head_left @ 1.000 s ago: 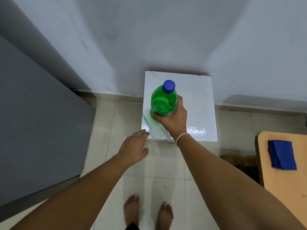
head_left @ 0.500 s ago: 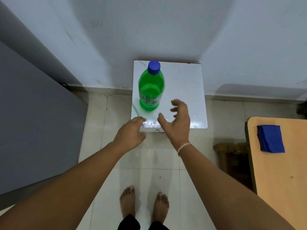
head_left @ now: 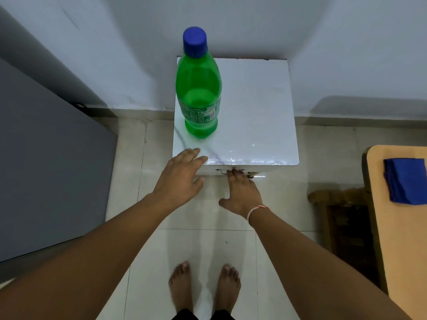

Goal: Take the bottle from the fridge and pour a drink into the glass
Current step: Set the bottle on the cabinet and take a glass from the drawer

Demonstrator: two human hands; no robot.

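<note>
A green plastic bottle [head_left: 199, 88] with a blue cap stands upright on the left part of the white top of a small fridge [head_left: 258, 112] set against the wall. No hand touches the bottle. My left hand [head_left: 181, 175] lies flat with its fingertips on the front left corner of the fridge top. Just below the fridge's front edge, my right hand [head_left: 241, 192] has its fingertips on a small metal handle. No glass is in view.
A large grey surface [head_left: 46, 169] fills the left side. At the right edge is a wooden table [head_left: 402, 239] with a folded blue cloth [head_left: 405, 181], and a dark wooden chair [head_left: 342, 218] beside it. My bare feet stand on pale floor tiles.
My right hand let go of the bottle, left it standing on the fridge top, and dropped to the front edge. My left hand moved onto the front left corner. The view moved closer.
</note>
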